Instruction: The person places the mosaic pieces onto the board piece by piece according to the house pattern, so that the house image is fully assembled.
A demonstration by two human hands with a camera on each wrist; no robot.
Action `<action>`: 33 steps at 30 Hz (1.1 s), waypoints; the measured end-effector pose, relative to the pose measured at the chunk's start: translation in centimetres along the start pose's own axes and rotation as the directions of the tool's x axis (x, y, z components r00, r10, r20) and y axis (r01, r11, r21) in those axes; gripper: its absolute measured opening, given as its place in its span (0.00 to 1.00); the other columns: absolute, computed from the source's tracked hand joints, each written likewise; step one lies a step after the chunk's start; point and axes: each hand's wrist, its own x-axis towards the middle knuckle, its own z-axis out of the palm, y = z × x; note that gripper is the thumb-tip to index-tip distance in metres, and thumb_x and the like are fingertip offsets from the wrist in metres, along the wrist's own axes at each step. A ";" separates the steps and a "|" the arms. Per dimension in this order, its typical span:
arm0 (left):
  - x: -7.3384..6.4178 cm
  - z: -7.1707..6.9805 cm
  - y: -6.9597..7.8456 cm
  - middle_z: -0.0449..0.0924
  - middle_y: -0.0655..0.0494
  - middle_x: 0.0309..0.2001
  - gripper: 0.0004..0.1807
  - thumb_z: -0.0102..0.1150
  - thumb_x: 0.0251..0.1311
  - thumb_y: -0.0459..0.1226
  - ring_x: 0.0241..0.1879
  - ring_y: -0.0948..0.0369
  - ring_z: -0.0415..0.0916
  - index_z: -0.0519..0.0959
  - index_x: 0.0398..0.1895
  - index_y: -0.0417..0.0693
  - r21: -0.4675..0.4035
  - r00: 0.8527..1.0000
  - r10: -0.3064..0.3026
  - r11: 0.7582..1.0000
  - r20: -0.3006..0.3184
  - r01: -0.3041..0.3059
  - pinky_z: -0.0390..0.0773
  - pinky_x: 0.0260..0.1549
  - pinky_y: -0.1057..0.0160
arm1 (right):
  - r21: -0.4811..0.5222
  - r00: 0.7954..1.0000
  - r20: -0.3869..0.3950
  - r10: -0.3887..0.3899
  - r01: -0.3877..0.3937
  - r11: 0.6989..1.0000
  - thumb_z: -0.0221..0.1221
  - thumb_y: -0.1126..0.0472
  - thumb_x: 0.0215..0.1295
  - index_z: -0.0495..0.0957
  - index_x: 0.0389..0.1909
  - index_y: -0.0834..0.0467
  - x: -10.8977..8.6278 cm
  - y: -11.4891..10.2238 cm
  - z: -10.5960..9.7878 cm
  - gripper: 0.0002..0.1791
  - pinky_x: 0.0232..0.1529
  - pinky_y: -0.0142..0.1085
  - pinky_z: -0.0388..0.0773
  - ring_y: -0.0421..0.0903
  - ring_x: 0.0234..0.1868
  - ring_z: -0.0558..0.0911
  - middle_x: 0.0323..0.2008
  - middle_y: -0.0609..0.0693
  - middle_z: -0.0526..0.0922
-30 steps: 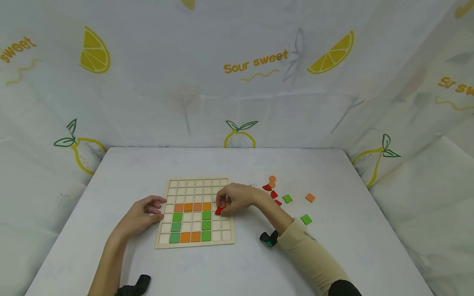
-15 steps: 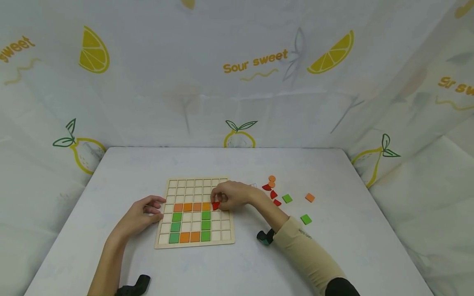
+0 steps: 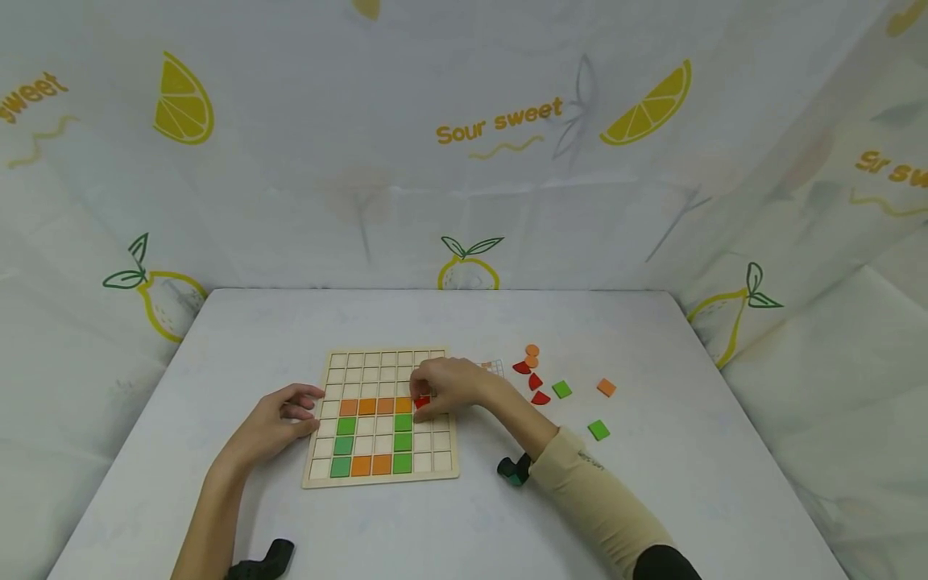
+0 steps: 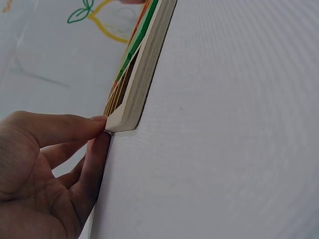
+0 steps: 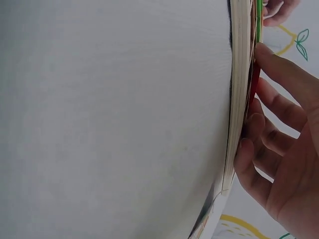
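Left fingers [image 4: 96, 157], apart, touch a board [image 3: 372, 374] holding green, orange tiles [image 3: 344, 445]; right fingers [image 5: 283, 108] seemingly pinch a red piece [image 3: 422, 401].

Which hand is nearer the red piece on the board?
Right. The right hand is touching the red piece; the left hand is away from it, at the left edge of the board.

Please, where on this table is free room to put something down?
Bare table lies in front of the board, between the left forearm and right sleeve; behind the board, to the far edge; and right of the loose orange square. Crowded: right of the board, where red pieces, orange discs and a card lie.
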 end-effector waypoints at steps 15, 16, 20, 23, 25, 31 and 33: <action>-0.1 0.1 0.0 0.79 0.45 0.52 0.26 0.71 0.64 0.31 0.46 0.58 0.78 0.79 0.66 0.39 -0.003 1.000 -0.013 1.000 0.002 0.013 0.77 0.42 0.69 | 0.171 0.997 0.057 -0.051 0.041 0.984 0.74 0.64 0.67 0.88 0.49 0.56 -0.6 0.7 -0.7 0.12 0.43 0.26 0.78 0.38 0.38 0.79 0.43 0.48 0.87; -0.1 0.1 0.0 0.79 0.45 0.52 0.26 0.71 0.64 0.31 0.46 0.58 0.78 0.79 0.65 0.39 -0.001 1.000 -0.008 1.000 0.002 0.008 0.77 0.42 0.69 | 0.180 0.997 0.054 -0.047 0.037 0.983 0.74 0.64 0.66 0.88 0.49 0.56 -0.6 0.8 -0.7 0.12 0.44 0.26 0.78 0.37 0.38 0.79 0.42 0.47 0.87; -0.1 0.1 0.0 0.79 0.45 0.52 0.25 0.71 0.64 0.31 0.46 0.59 0.78 0.80 0.65 0.40 -0.003 1.000 -0.011 1.000 -0.002 0.011 0.77 0.43 0.69 | 0.197 0.998 0.041 -0.042 0.033 0.980 0.75 0.64 0.66 0.86 0.47 0.57 -0.7 0.9 -0.8 0.12 0.43 0.27 0.78 0.38 0.37 0.78 0.39 0.48 0.85; -0.1 0.0 -0.1 0.79 0.44 0.52 0.25 0.71 0.64 0.31 0.46 0.58 0.79 0.80 0.65 0.40 -0.001 1.000 -0.009 1.000 -0.004 0.009 0.77 0.43 0.70 | 0.198 0.999 0.033 -0.038 0.031 0.980 0.75 0.63 0.66 0.86 0.45 0.58 -0.7 0.9 -0.9 0.10 0.41 0.27 0.77 0.37 0.35 0.78 0.36 0.47 0.84; 0.0 0.1 -0.1 0.79 0.44 0.52 0.25 0.71 0.64 0.31 0.46 0.58 0.79 0.80 0.65 0.40 0.003 1.000 -0.007 1.000 -0.005 0.007 0.77 0.43 0.70 | 0.197 0.999 0.032 -0.036 0.029 0.980 0.74 0.63 0.67 0.86 0.43 0.58 -0.6 1.0 -0.9 0.08 0.41 0.26 0.77 0.37 0.35 0.78 0.35 0.47 0.84; 0.0 0.1 -0.1 0.79 0.45 0.52 0.25 0.70 0.64 0.31 0.46 0.57 0.79 0.80 0.65 0.39 0.006 1.000 0.005 1.000 -0.005 -0.005 0.77 0.42 0.69 | 0.198 0.998 0.050 -0.045 0.034 0.980 0.73 0.63 0.68 0.87 0.43 0.59 -0.6 0.8 -1.0 0.06 0.42 0.27 0.78 0.36 0.35 0.80 0.35 0.47 0.87; 0.0 0.1 -0.1 0.79 0.45 0.52 0.25 0.70 0.64 0.31 0.46 0.57 0.79 0.80 0.65 0.39 0.005 1.000 0.008 1.000 -0.004 -0.008 0.77 0.42 0.69 | 0.197 0.998 0.053 -0.046 0.034 0.980 0.73 0.62 0.69 0.88 0.43 0.58 -0.7 0.7 -1.2 0.06 0.42 0.27 0.79 0.36 0.35 0.80 0.35 0.47 0.87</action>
